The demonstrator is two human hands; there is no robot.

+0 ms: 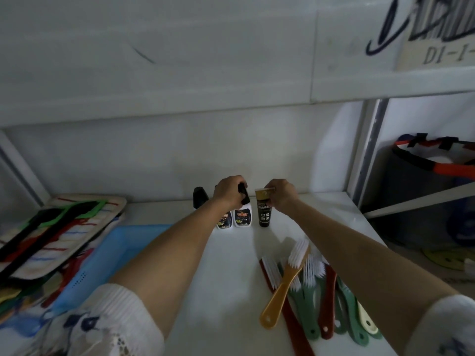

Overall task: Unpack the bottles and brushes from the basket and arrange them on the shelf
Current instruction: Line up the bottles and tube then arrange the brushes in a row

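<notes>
On the white shelf [231,273] near the back wall stand white bottles with black caps. My left hand [228,192] grips the black cap of one white bottle [242,217]; a second white bottle [223,222] stands just left of it, partly hidden by my forearm. A third black cap [200,199] shows further left. My right hand [281,195] pinches the top of an upright black-and-gold tube [264,210]. Several brushes [308,286] with white bristles lie in a pile at the front right, a yellow-handled one [280,291] on top. The blue basket [102,255] sits at the left.
A patterned cloth item with black and green straps [51,232] lies over the basket's left side. An upper shelf board [180,104] hangs overhead. To the right, beyond a metal upright [370,150], sits a dark bag with an orange rim [434,160].
</notes>
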